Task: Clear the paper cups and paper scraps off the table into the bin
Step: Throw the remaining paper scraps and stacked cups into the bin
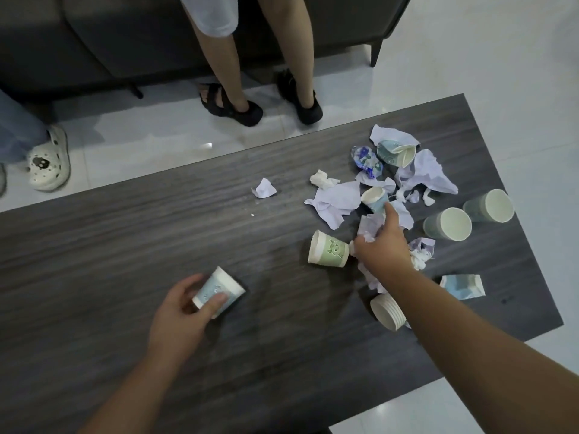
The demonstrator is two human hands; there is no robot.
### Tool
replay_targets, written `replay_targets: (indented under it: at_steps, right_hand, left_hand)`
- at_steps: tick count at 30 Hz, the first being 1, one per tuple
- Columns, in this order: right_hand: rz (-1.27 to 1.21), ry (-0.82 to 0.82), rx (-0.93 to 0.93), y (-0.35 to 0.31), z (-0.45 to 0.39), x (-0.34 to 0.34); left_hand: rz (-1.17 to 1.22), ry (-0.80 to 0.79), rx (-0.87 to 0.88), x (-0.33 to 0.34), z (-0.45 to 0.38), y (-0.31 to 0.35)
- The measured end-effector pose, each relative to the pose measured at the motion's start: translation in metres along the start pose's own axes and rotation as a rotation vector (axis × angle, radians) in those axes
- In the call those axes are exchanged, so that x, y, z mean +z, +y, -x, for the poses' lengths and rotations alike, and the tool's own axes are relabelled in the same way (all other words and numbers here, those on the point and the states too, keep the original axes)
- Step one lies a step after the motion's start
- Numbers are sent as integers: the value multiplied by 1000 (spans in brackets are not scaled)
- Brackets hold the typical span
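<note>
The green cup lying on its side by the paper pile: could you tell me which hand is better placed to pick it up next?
Probably right: the right hand is beside the green cup, while the left hand already holds a blue cup.

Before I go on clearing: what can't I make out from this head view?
- The bin: nowhere in frame.
- Paper scraps under the right hand: the hand covers them, so the grip is unclear.
- White stack of nested paper cups: partly hidden by the right forearm.
- Pale blue paper cup: the left hand fingers hide part of it.
- Dark wood-grain table: cut off at left.
</note>
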State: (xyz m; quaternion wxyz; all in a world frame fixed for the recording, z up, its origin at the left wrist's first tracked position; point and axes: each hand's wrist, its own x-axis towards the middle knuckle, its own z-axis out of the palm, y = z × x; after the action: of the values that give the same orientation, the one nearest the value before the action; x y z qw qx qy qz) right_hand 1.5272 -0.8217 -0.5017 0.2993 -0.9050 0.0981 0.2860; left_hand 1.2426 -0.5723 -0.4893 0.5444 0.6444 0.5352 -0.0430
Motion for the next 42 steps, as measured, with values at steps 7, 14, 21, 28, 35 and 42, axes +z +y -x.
replay_targets:
  at_steps: [7, 14, 21, 28, 35, 42]
  right_hand:
    - [-172, 58, 9, -3, 15, -15]
    - [-354, 82, -26, -17, 39, -27]
    - [-579, 41, -27, -56, 94, -11]
    - [-661, 159, -271, -85, 155, 19]
    - [-357, 129, -609, -62, 177, 26]
    - [-1, 44, -650, -43, 190, 24]
  left_hand:
    - [-248, -133, 187, 33, 13, 0]
    - [-276, 16, 273, 46, -1, 7]
    - [-339, -94, 282, 39, 27, 16]
    - [-254, -446, 451, 49, 83, 62]
    - [-156, -484, 378, 42, 81, 72]
    - [-242, -457, 450, 30, 76, 72]
